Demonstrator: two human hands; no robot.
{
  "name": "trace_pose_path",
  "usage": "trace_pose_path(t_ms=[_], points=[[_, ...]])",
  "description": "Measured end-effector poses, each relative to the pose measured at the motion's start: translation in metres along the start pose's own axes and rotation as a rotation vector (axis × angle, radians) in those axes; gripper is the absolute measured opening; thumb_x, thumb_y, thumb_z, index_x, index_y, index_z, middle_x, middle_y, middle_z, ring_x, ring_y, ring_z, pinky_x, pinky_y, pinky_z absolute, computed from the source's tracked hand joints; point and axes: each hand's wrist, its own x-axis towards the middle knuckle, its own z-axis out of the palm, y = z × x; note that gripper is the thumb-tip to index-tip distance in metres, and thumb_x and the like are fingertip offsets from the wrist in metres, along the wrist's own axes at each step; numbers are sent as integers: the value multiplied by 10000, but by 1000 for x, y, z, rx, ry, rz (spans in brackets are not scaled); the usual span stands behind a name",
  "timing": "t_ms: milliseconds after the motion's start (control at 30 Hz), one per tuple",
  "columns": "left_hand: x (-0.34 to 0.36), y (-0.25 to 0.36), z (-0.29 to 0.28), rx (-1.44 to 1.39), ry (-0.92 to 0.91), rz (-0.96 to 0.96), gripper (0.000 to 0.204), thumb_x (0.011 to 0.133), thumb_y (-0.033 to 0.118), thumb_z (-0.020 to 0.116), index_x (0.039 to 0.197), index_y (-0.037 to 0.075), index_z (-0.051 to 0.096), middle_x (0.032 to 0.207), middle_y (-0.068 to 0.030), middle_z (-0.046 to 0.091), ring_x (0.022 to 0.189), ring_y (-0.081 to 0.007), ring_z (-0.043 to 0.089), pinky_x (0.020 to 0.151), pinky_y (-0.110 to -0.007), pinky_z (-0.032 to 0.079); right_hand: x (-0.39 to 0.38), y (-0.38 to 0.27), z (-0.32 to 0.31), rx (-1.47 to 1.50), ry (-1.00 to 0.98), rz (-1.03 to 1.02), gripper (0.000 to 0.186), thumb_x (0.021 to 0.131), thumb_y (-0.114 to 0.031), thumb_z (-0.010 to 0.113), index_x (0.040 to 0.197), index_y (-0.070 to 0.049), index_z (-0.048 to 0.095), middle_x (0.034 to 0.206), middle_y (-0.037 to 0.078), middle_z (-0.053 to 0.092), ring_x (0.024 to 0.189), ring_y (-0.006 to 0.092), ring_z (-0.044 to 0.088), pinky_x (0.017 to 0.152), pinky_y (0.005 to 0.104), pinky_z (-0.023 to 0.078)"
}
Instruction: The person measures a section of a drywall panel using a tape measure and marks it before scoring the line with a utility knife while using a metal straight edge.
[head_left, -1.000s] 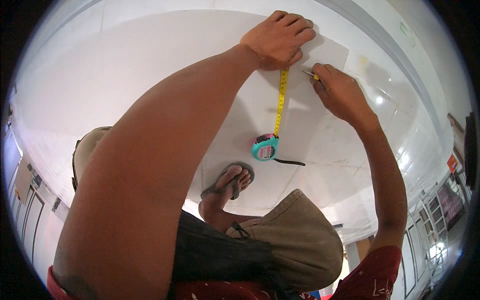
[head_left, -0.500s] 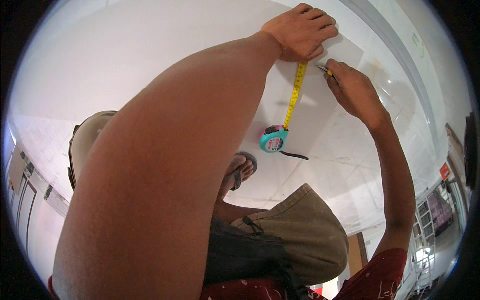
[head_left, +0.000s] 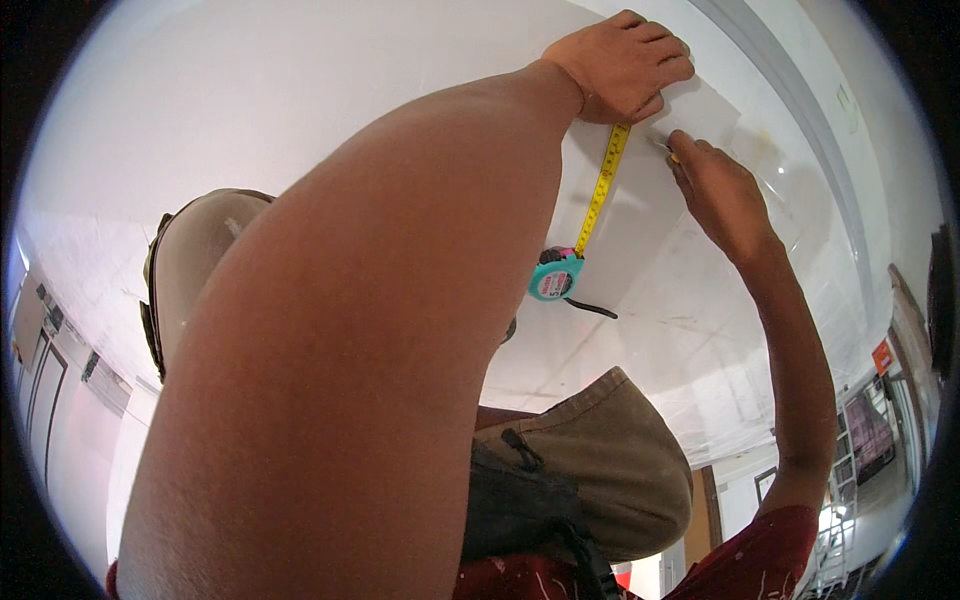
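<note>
Tape (head_left: 603, 186) lies stretched flat along the white sheet (head_left: 640, 235), its free end pinned under the left hand (head_left: 622, 62), fingers pressed down flat, so the blade cannot slip. The teal case (head_left: 555, 277) rests at the near end, while the right hand (head_left: 722, 195) pinches a small marking tool (head_left: 664, 149) just beside the tape's edge

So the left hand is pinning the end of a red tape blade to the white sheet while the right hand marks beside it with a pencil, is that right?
Not quite: the tape blade is yellow, not red, as the head view shows. The rest holds: the left hand pins its end to the white sheet while the right hand marks beside it with a pencil.
</note>
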Motion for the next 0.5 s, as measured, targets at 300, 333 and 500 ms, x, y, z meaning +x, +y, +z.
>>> trace_pose_path(t_ms=[300, 333, 500], points=[[2, 0, -6, -8, -66, -5, 398, 961, 298, 543, 1325, 140, 532, 1408, -65, 521, 1351, -210, 472, 1181, -413, 342, -2, 4, 0, 52, -36, 14, 150, 1024, -182, 510, 1105, -57, 522, 1009, 179, 650, 987, 373, 654, 836, 500, 527], [2, 1, -6, -1, -65, -10, 400, 966, 312, 537, 1326, 139, 537, 1405, -62, 525, 1347, -210, 478, 1185, -409, 341, -3, 4, 2, 70, -27, 18, 154, 1023, -187, 515, 1106, -58, 521, 1015, 180, 649, 993, 375, 649, 834, 502, 526], [2, 5, -7, 8, -65, -23, 406, 969, 317, 530, 1336, 142, 534, 1407, -58, 526, 1352, -216, 476, 1191, -406, 335, -7, 8, 8, 78, 110, -68, 167, 1019, -196, 531, 1109, -55, 517, 1018, 180, 645, 983, 384, 636, 829, 510, 520]])
